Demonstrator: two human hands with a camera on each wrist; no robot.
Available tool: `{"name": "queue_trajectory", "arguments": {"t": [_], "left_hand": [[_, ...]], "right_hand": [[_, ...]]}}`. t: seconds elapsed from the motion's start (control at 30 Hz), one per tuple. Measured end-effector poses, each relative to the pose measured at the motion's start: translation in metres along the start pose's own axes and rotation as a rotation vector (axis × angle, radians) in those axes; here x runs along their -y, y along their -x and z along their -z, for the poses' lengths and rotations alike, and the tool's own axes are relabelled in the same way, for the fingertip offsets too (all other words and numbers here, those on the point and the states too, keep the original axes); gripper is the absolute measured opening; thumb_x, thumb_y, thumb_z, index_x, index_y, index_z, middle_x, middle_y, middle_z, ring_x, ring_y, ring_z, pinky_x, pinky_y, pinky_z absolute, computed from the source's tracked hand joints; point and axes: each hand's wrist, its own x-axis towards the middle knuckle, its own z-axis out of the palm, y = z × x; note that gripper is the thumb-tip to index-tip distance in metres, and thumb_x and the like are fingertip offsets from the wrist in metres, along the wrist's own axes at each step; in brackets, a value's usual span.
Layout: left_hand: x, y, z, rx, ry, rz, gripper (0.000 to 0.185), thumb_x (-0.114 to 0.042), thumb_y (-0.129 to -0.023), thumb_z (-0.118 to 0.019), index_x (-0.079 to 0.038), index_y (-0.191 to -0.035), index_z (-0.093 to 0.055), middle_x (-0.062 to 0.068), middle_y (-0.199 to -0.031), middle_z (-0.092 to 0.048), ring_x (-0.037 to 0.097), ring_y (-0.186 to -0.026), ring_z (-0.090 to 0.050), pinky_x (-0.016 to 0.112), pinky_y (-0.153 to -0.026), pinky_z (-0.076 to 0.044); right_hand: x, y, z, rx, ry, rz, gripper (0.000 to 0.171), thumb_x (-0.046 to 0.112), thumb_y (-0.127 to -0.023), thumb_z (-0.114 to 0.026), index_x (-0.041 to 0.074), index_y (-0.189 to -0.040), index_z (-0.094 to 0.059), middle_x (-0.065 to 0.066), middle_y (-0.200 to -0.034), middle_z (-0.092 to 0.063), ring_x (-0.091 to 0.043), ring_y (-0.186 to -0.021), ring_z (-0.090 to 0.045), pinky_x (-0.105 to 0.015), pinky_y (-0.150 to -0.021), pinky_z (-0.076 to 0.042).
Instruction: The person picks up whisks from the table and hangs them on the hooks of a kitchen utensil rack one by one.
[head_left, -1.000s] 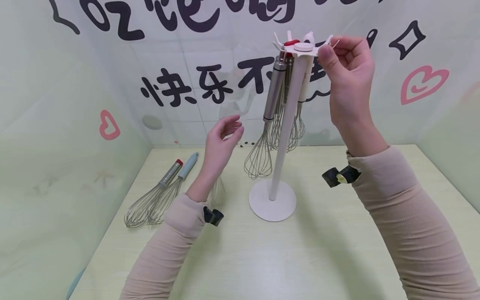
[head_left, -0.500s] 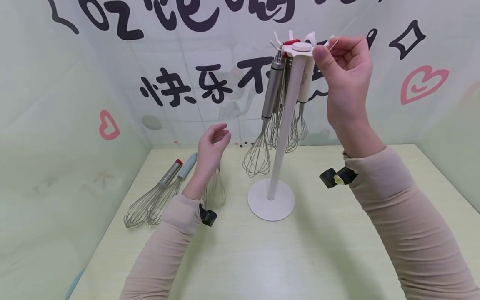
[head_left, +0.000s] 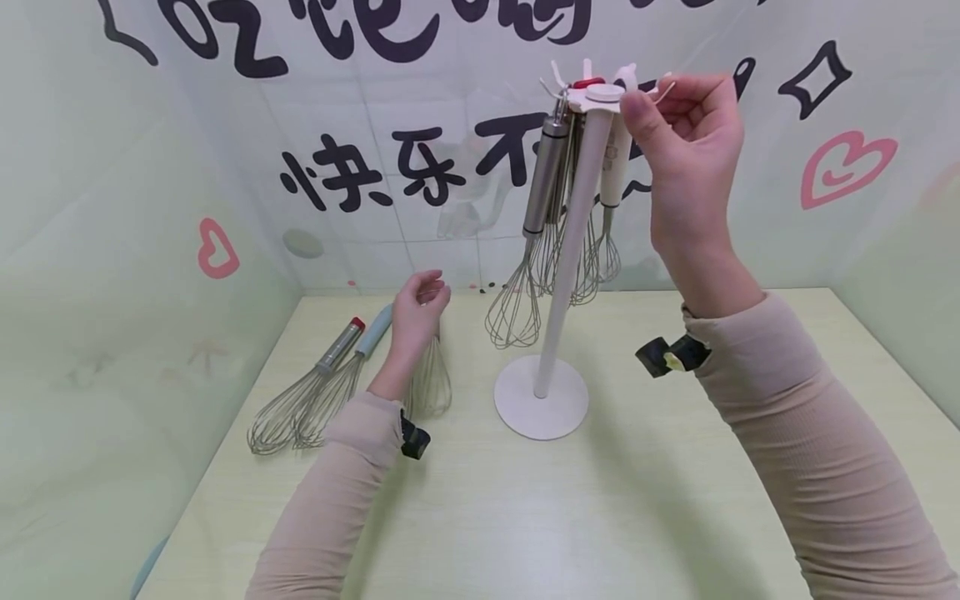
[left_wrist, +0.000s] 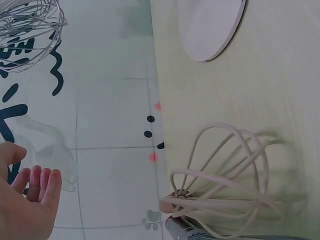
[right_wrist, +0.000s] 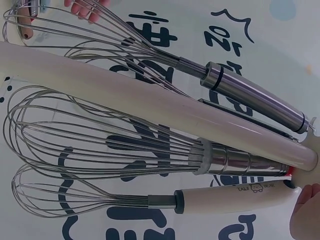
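Observation:
My right hand (head_left: pixel 693 162) pinches the rim of a white hanging rack's hooked top (head_left: pixel 602 96). From that rack hang several whisks: a steel-handled whisk (head_left: pixel 546 179) at left, a white-handled whisk (right_wrist: pixel 230 198) at right, and a thick-collared metal whisk (right_wrist: pixel 232 160) between them. My left hand (head_left: pixel 415 315) holds nothing, its fingers loosely bent. It hovers over whisks lying on the table, and a pale-wired whisk (left_wrist: pixel 220 204) lies partly hidden beneath it. To its left lie a blue-handled whisk (head_left: pixel 372 333) and a red-tipped steel whisk (head_left: pixel 341 346).
The rack's white pole (head_left: pixel 566 275) rises from a round base (head_left: pixel 525 417) on the pale table (head_left: pixel 510 517). A printed backdrop (head_left: pixel 420 108) with black characters stands behind, and pale side walls close in the table.
My left hand has moved down and left, from near the rack towards the whisks on the table. The rack's top has turned slightly under my right hand, and the white-handled whisk has swung right.

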Motion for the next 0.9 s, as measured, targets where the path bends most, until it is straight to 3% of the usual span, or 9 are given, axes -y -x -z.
{"name": "queue_trajectory", "arguments": {"t": [0.4, 0.9], "left_hand": [[0.026, -0.002, 0.000, -0.002, 0.001, 0.035, 0.037, -0.007, -0.093, -0.054, 0.001, -0.130, -0.052, 0.021, -0.126, -0.055, 0.030, -0.117, -0.054, 0.038, -0.104, -0.047], [0.049, -0.004, 0.001, 0.035, -0.072, 0.118, 0.046, -0.004, -0.091, -0.054, 0.001, -0.136, -0.046, 0.018, -0.136, -0.052, 0.032, -0.127, -0.048, 0.041, -0.110, -0.042]], "right_hand": [[0.002, 0.000, 0.000, -0.001, 0.001, -0.020, 0.024, -0.002, -0.080, -0.072, 0.007, -0.090, -0.053, -0.005, -0.085, -0.052, -0.014, -0.080, -0.049, -0.018, -0.072, -0.047], [0.000, 0.000, 0.001, 0.008, 0.001, -0.002, 0.031, 0.006, -0.075, -0.080, 0.007, -0.090, -0.053, -0.005, -0.085, -0.053, -0.014, -0.080, -0.049, -0.018, -0.073, -0.047]]}}
